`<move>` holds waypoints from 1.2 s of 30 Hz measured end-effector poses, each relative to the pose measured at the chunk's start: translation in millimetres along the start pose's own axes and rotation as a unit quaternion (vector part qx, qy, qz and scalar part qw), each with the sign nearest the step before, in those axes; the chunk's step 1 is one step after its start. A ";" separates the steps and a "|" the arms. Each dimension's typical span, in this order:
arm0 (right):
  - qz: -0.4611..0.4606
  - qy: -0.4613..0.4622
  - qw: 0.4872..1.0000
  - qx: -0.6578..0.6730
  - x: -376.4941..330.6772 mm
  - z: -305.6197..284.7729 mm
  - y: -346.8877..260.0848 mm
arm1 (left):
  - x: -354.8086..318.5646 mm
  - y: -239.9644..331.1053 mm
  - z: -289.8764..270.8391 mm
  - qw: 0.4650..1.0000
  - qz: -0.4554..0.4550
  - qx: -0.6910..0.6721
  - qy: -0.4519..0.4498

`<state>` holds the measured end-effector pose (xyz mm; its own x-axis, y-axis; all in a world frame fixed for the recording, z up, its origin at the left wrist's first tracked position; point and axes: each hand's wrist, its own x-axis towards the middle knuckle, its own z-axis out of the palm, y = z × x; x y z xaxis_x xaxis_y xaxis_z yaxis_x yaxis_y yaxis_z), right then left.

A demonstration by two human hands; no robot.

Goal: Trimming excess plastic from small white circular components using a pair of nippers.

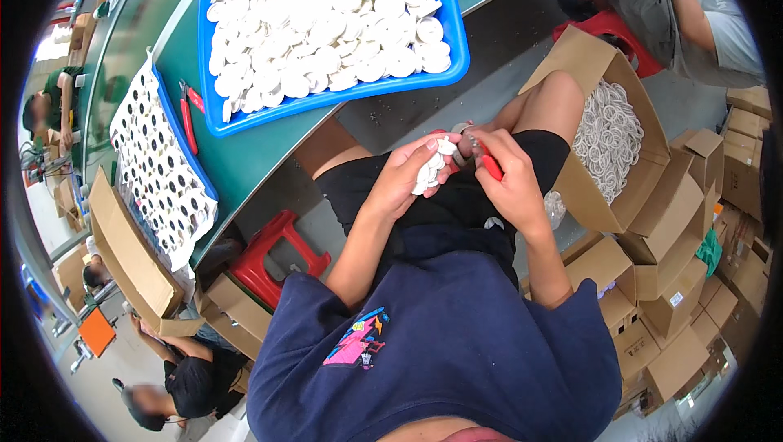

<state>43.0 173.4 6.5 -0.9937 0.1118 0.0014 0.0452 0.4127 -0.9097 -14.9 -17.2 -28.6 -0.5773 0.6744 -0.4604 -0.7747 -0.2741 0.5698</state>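
My left hand [398, 177] is closed around a small cluster of white plastic pieces [431, 168] over my lap. Close beside it, my right hand [514, 185] grips red-handled cutters [491, 163], their metal head pointing toward the left hand. The tips of the cutters are small, and I cannot tell whether they touch a piece. Beyond my hands, a blue tray [462, 50] heaped with round white plastic pieces [326, 30] rests on the green table [236, 152]. A second pair of red-handled cutters [188, 120] lies left of that tray.
On the left, white parts with black dots [155, 144] fill another blue-edged tray. An open cardboard box [563, 59] of white rings [608, 142] stands by my right knee. A red stool [277, 248] is under the table edge. Stacked cartons [652, 311] sit right; a co-worker's arm [685, 2] shows upper right.
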 end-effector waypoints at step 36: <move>0.076 -0.026 0.997 -0.016 -60.6 54.8 47.2 | 26.5 -125.9 -24.6 0.979 -0.093 0.021 0.181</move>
<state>99.7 136.5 -59.3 -0.9793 0.1279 -0.1570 0.1971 0.4231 -0.8844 61.0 18.3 -129.4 -0.4875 0.4205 -0.7652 -0.8678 -0.1368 0.4777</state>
